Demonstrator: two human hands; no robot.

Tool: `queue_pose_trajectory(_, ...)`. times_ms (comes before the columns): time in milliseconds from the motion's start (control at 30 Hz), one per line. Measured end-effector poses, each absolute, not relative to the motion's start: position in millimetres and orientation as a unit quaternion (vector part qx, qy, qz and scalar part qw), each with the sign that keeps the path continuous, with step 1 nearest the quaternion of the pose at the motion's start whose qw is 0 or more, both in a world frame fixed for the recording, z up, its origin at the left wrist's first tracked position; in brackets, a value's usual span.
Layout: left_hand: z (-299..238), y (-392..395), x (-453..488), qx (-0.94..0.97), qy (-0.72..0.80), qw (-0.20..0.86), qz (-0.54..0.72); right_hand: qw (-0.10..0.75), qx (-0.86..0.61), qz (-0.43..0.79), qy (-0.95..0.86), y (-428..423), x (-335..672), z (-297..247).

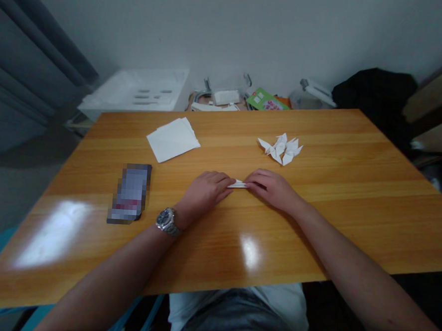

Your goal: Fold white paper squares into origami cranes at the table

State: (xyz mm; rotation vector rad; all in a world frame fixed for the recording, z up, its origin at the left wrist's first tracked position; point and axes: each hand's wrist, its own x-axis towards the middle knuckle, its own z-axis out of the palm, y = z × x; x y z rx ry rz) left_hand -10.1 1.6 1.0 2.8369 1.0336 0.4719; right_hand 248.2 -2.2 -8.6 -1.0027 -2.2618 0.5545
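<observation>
A small piece of folded white paper (238, 184) lies low over the middle of the wooden table (216, 245), pinched between both hands. Its left end is in the fingers of my left hand (208, 188), which has a metal watch (167, 220) at the wrist. On the other end, the fingers of my right hand (270, 188) are closed. Fingertips cover both ends, so only a short middle strip of the paper shows. Just beyond my right hand sit several folded white paper cranes (282, 149), grouped close together.
A stack of white paper sheets (173, 139) lies at the back left of the table. Nearer, on the left, is a phone (131, 192) with a blurred screen. Past the far edge stand a white tray-like container (136, 88) and a green booklet (266, 100).
</observation>
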Motion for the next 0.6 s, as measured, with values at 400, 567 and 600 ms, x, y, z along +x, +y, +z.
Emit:
queue_pose_trajectory(400, -0.4, -0.7, -9.8, 0.869, 0.400, 0.129, 0.261, 0.340, -0.433, 0.254, -0.796, -10.2, 241.1, -2.4)
queue_pose_trajectory(567, 3.4, 1.2, -9.7, 0.878, 0.367, 0.090, 0.294, 0.341, -0.472, 0.279, -0.764, -9.0, 241.6, -3.0)
queue_pose_trajectory(600, 3.7, 1.7, -9.8, 0.885, 0.359, 0.075, 0.288, 0.338, -0.477, 0.280, -0.762, -8.4, 241.9, -3.2)
